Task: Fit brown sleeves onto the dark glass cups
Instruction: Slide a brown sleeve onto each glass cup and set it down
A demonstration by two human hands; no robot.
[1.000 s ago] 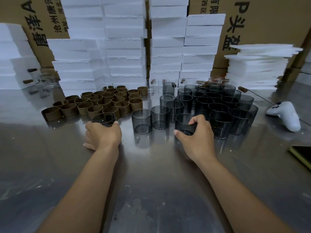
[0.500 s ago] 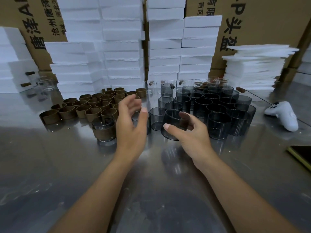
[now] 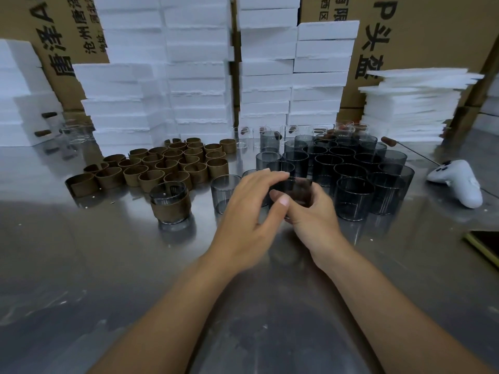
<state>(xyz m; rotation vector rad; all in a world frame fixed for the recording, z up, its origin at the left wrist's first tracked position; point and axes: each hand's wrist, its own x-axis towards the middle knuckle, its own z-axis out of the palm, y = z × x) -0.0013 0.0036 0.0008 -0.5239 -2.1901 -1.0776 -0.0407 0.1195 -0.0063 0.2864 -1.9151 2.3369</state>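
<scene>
Open table (image 3: 108, 279) room across lower frame, cup (image 3: 297, 188) at centre gripped in right hand (image 3: 316, 222), left hand (image 3: 248, 211) blurred over its rim, hold not clear

brown sleeves (image 3: 151, 180), dk grey glass cups (image 3: 353, 201), white foam blocks (image 3: 199, 76), silver table (image 3: 108, 279), wht controller (image 3: 464, 184)

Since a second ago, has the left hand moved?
Yes. The left hand left the sleeved cup and went right, to the dark cup in the right hand.

You have sleeves (image 3: 162, 166) left of the cups (image 3: 351, 168) on the table (image 3: 108, 265), one sleeved cup (image 3: 169, 203) before the sleeves, foam (image 3: 199, 76) behind, a controller (image 3: 459, 182) far right.
</scene>
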